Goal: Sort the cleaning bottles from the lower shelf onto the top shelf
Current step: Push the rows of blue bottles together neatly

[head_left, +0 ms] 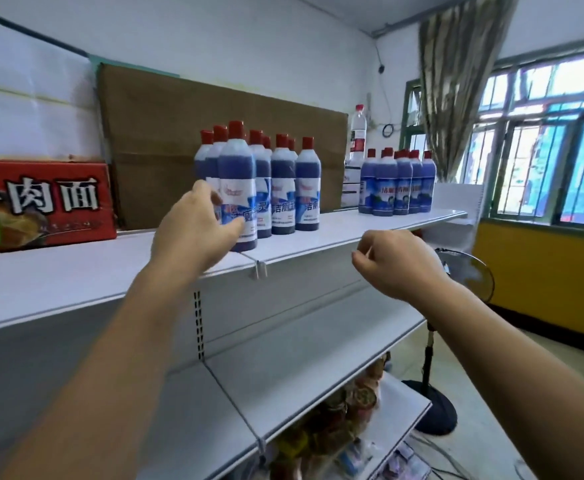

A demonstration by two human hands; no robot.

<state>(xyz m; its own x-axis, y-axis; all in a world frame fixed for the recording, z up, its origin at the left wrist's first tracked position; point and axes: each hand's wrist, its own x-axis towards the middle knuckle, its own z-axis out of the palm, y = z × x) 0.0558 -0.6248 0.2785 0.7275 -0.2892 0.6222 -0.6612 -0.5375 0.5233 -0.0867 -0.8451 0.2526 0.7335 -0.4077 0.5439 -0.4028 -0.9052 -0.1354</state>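
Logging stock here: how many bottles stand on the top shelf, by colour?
Blue cleaning bottles: 14 by visible caps, 8 in the left cluster, 6 in the right cluster
Clear bottle: 1
Total: 15; overlap may hide more.

1. A blue cleaning bottle (238,174) with a red cap and white label stood upright at the front edge of the white top shelf (339,233), gripped low on its body by the left hand (197,230).
2. Just behind it, a cluster of matching bottles (283,188) stood upright, packed closely.
3. A second group of bottles (396,185), blue-labelled and red-capped, stood upright farther right on the same shelf, well apart from the first.
4. The white lower shelf (283,358) ran beneath.
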